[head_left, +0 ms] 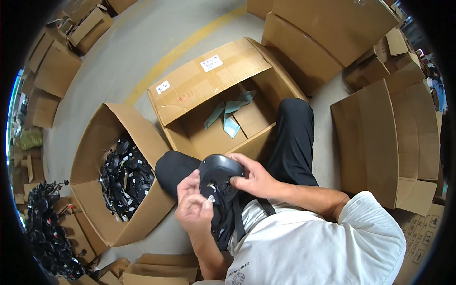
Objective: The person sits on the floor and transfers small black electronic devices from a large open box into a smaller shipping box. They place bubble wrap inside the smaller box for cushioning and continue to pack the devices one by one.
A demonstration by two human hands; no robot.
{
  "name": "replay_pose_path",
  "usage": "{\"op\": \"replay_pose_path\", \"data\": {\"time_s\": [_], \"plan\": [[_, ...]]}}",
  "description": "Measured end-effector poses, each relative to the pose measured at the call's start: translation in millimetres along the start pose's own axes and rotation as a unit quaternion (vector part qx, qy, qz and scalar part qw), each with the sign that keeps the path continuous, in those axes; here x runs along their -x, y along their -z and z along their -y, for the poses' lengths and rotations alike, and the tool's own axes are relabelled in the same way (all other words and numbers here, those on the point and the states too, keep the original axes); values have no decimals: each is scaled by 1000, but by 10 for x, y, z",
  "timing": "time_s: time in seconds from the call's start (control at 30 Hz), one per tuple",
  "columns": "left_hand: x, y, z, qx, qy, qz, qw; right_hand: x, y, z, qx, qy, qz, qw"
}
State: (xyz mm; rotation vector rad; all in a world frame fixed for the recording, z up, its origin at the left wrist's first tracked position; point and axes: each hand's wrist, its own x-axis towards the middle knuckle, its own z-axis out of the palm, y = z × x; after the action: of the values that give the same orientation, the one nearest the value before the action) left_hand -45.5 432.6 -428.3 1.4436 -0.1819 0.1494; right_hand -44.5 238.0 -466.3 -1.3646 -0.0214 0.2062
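A black plastic housing with a rounded glossy shell and an open inner side is held over my lap. My right hand grips it from the right, thumb on the inner side and fingers round the edge. My left hand is at its left side, with thumb and forefinger pinched together at a small white piece, which looks like a wire connector. Part of the housing's lower end blends into my dark trousers and straps, so its full outline is hard to see.
At the left stands an open carton with many black wired parts. Ahead is a large open carton with light blue strips. More black parts are heaped at lower left. Tall cardboard stands at the right.
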Motion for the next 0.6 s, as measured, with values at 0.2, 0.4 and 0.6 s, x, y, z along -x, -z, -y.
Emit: {"op": "replay_pose_path", "data": {"time_s": [0.2,0.4,0.6], "plan": [[-58,144,-176,79,38,-148,985,-27,64,-38,-142,-183,131,964],[-181,256,-97,120,86,-164,975,87,22,-299,228,-32,293,928],[-2,46,204,263,233,-164,922,-109,67,-77,194,46,178,964]]}}
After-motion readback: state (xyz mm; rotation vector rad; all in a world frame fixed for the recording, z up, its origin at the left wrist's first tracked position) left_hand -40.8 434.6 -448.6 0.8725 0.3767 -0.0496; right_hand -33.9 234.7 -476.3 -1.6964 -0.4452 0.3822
